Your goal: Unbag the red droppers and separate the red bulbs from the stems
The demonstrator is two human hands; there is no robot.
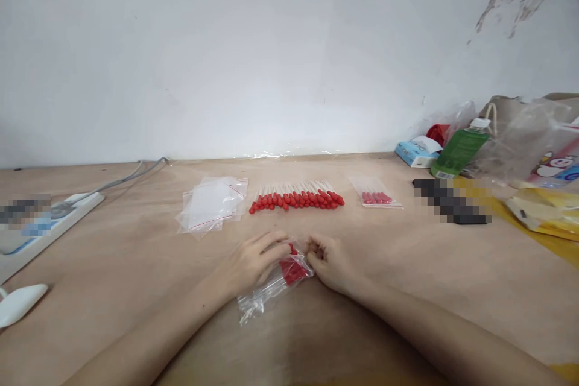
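1. At lower centre of the frame, a clear bag [272, 287] lies aslant on the brown worktop [136, 259], red tips showing at its upper-right end and pale stick ends at its lower-left.
2. The left hand [259, 260] lies across the bag, fingers bent over the plastic — whether its grip closes on the bag, one cannot tell.
3. The right hand [329, 259], just right of centre, curls inward, its grip closed on the bag's right edge.
4. Mid-frame, a row of red-tipped sticks [296, 199] spreads above the hands, red ends toward the lower edge.
5. Left of the row, flat clear bags [212, 200] with red lines overlap in a loose pile; right of it lies a filled bag [375, 194] of the same kind of sticks.
6. At the right — a green bottle [461, 149] leans beside a blue tissue box [415, 154], near a yellow packet [543, 211].
7. At far left sits a white power strip [85, 202], its grey cable [121, 180] trailing toward the wall [253, 54].
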